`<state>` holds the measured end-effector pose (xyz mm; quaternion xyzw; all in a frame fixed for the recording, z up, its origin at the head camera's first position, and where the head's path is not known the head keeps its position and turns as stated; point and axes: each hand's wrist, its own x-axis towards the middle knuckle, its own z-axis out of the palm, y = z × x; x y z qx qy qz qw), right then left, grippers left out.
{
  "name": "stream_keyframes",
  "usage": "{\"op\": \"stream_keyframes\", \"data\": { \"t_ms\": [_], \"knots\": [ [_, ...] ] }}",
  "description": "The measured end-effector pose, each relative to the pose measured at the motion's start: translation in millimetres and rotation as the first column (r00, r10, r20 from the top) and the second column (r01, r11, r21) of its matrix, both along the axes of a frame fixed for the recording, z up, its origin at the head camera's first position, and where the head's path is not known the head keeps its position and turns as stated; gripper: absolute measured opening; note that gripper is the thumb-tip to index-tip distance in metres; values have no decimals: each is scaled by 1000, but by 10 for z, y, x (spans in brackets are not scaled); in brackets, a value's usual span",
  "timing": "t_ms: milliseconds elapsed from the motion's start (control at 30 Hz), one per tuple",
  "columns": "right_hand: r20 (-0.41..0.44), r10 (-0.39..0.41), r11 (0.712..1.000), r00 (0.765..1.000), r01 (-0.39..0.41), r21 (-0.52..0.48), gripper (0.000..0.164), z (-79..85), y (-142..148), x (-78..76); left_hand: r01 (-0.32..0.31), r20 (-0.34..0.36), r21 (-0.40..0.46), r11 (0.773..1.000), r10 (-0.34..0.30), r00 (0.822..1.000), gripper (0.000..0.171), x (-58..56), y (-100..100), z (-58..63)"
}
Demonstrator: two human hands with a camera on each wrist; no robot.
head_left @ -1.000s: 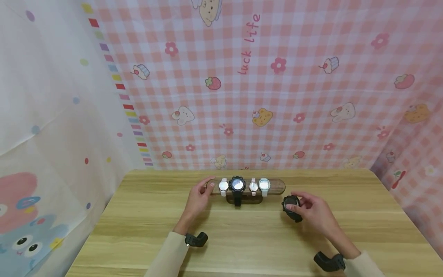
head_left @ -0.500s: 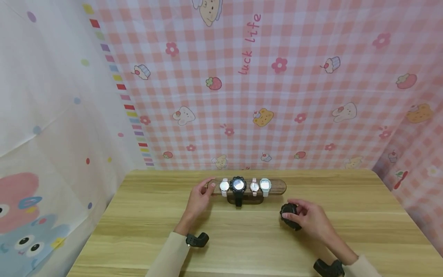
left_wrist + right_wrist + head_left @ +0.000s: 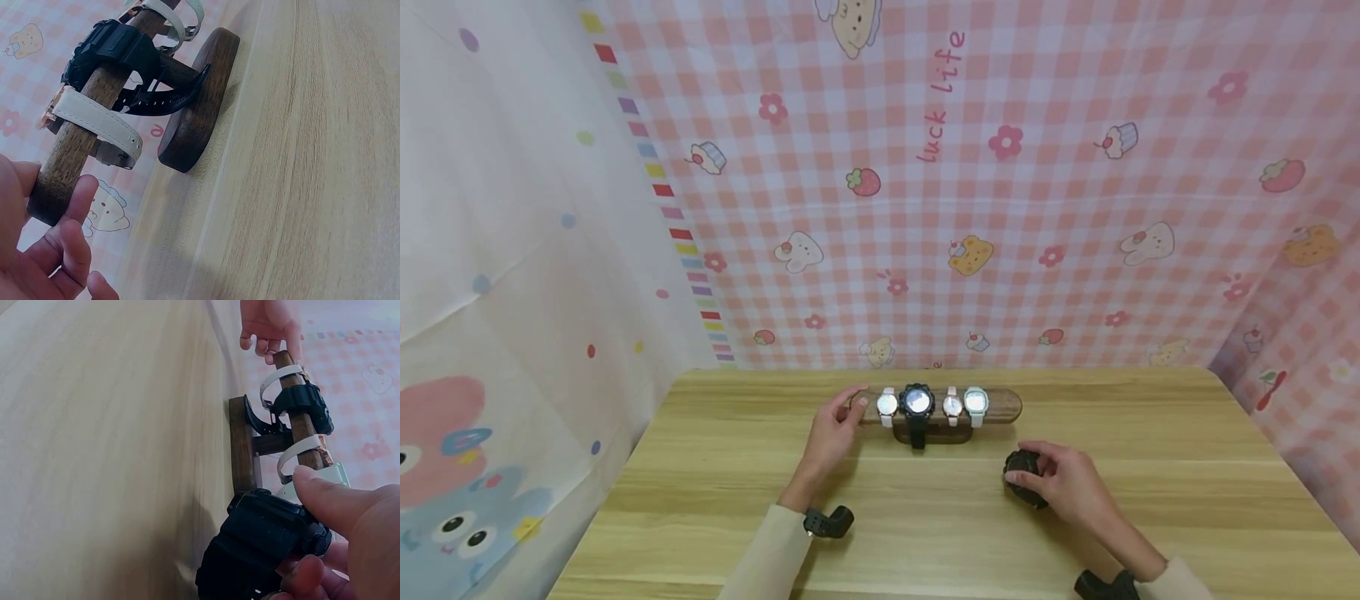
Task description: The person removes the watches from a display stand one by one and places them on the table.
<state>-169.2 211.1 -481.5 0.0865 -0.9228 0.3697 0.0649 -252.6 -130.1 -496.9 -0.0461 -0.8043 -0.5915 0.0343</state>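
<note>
My right hand [image 3: 1063,483] pinches a black chunky wristwatch [image 3: 1024,478] between thumb and fingers, to the right of and nearer than the watch stand. In the right wrist view this black wristwatch [image 3: 253,540] fills the lower middle. The dark wooden watch stand [image 3: 1002,407] carries a white-strapped watch [image 3: 887,405], a black watch [image 3: 917,402], a small pink-strapped watch [image 3: 952,405] and a pale green square watch [image 3: 976,402]. With thumb and fingers, my left hand [image 3: 833,429] grips the stand's left end, seen close up as the wooden bar [image 3: 62,169] in the left wrist view.
The light wooden table [image 3: 910,525] runs back to a pink checked cloth [image 3: 880,250] hanging behind it. A white printed curtain [image 3: 535,317] borders the left side. Black camera mounts sit on the left wrist [image 3: 829,522] and right wrist [image 3: 1107,585].
My right hand has drawn the black wristwatch toward me and slightly left, away from the stand. The left hand stays at the stand's end.
</note>
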Motion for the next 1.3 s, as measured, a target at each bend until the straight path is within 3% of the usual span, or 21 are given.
{"op": "stream_keyframes", "data": {
  "t_ms": [633, 1300],
  "knots": [
    [-3, 6, 1000, 1000, -6, 11, 43, -62, -136, -25, 0, 8, -10, 1000, 0, 1000, 35, -5, 2, 11],
    [49, 9, 1000, 999, -10, 29, 48, -73, -160, -23, 0, 10, -13, 1000, 0, 1000, 36, 10, 10, 3]
  ]
}}
